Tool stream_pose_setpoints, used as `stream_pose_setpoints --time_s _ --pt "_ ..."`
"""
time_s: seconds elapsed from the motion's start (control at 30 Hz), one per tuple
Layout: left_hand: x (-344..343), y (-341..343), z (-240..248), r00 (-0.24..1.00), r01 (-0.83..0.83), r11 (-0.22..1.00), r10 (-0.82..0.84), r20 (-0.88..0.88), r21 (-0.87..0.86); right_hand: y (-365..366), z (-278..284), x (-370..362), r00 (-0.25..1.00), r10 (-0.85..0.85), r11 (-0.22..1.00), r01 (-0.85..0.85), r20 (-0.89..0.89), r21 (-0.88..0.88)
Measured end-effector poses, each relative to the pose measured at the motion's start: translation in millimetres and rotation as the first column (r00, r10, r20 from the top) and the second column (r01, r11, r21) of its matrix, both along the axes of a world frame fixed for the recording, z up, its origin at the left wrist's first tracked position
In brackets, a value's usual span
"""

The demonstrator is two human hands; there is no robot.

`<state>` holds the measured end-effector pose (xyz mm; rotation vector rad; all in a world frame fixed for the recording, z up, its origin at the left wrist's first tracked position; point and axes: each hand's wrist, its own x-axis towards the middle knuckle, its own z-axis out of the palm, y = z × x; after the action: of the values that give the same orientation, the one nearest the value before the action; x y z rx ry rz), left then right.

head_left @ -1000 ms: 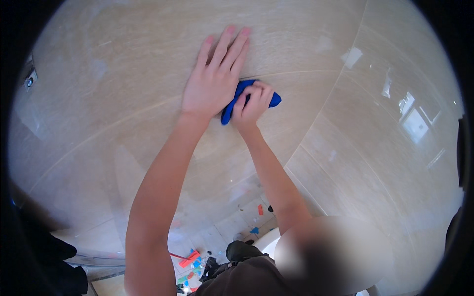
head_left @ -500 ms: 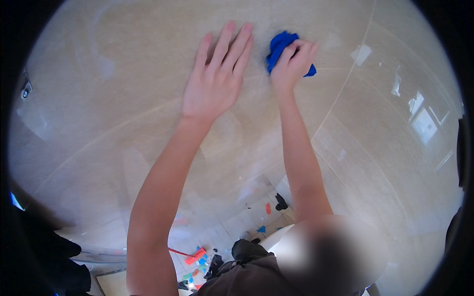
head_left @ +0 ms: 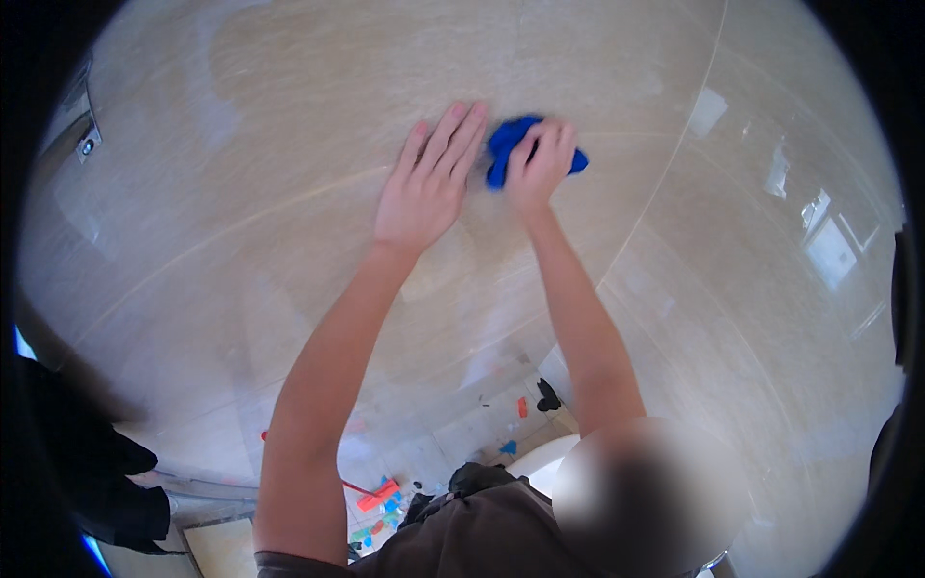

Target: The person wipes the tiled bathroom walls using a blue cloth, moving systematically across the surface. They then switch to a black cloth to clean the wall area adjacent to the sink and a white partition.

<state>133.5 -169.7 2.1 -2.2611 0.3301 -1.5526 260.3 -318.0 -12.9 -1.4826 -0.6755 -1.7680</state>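
Observation:
My right hand (head_left: 542, 166) is closed around a crumpled blue cloth (head_left: 508, 144), which it presses against a glossy beige tiled wall (head_left: 260, 125). Parts of the cloth stick out to both sides of the fist. Just left of it, my left hand (head_left: 424, 197) rests flat on the same wall, fingers stretched out and holding nothing. Both arms reach up from the lower edge, and a narrow gap separates the two hands.
A pale tile joint (head_left: 665, 178) runs down right of my hands. A small metal fitting (head_left: 89, 146) is at the far left. Below, a red broom or brush head (head_left: 379, 495) lies among colourful scraps on the floor, near a white rounded fixture (head_left: 541, 464). Dark cloth (head_left: 92, 472) hangs lower left.
My right hand has moved down and slightly left with the blue cloth, staying on the wall. My left hand has slid lower, with its fingers closer together.

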Motion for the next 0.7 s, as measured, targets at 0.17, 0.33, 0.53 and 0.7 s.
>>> stream_pose_setpoints --time_s 0.17,0.33,0.53,0.7 --pt "-2 -1 -2 1.0 -0.004 1.0 0.004 -0.01 -0.014 -25 73 5 0.987 0.157 0.98 -0.152 -0.027 0.13" --pt "-6 -3 -4 0.999 -0.049 0.999 0.049 -0.004 0.011 -9 43 6 1.0 0.027 0.98 -0.027 0.0 0.198" --pt "-8 -4 -6 0.996 -0.081 0.997 0.081 0.02 0.005 14 -48 -29 0.998 0.066 0.996 -0.065 -0.024 0.062" --pt "-6 -1 0 0.998 -0.06 0.998 0.06 0.012 -0.022 15 -104 -28 0.998 0.019 0.999 -0.022 -0.054 -0.049"
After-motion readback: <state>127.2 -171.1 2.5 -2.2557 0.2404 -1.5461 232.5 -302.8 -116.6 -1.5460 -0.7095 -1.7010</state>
